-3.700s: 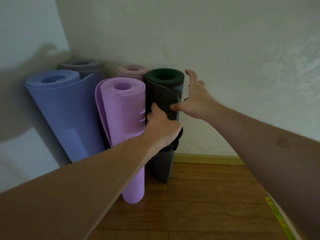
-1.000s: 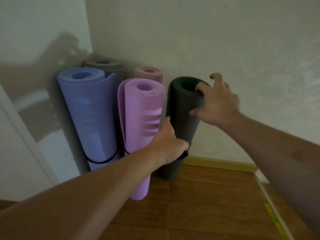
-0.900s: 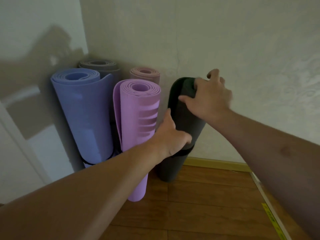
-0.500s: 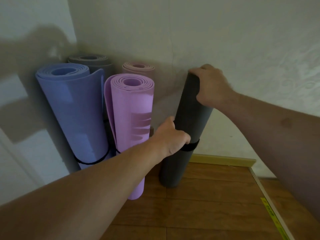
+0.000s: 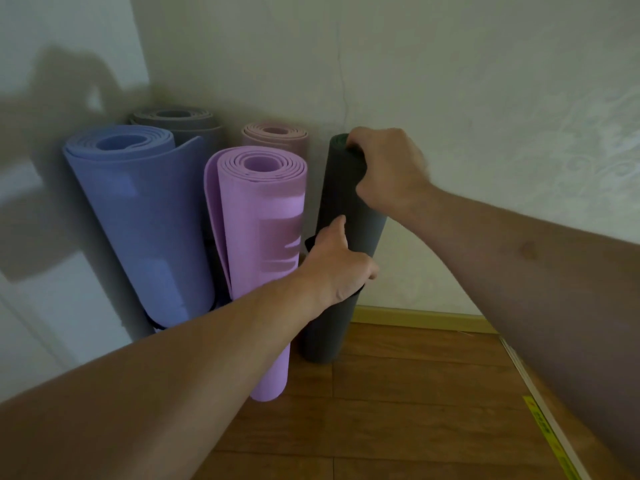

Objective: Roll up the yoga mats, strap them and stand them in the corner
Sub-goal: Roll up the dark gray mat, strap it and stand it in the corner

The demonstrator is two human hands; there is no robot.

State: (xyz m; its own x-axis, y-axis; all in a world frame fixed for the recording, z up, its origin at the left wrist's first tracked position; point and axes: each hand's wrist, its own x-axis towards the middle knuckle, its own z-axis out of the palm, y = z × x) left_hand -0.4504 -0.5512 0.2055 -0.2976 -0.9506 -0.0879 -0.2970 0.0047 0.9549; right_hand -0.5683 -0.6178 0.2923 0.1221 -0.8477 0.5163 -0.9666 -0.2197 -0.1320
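Note:
Several rolled yoga mats stand on end in the room's corner. A dark grey mat (image 5: 341,206) leans against the right wall, its foot on the wooden floor. My right hand (image 5: 388,168) grips its top end. My left hand (image 5: 337,268) is closed around its middle, over a black strap (image 5: 310,242) that shows only at the hand's edge. To its left stand a lilac mat (image 5: 263,237), a blue mat (image 5: 138,209), a grey mat (image 5: 180,121) and a pale pink mat (image 5: 277,135) behind.
Two pale walls meet behind the mats. A yellowish skirting board (image 5: 415,315) runs along the right wall. Wooden floor (image 5: 398,410) lies in front. A yellow tape strip (image 5: 550,441) runs along the floor at the lower right.
The dark grey mat's top has tipped back toward the wall, so its open end no longer faces me. My right hand shifted from the rim to a grip over the top.

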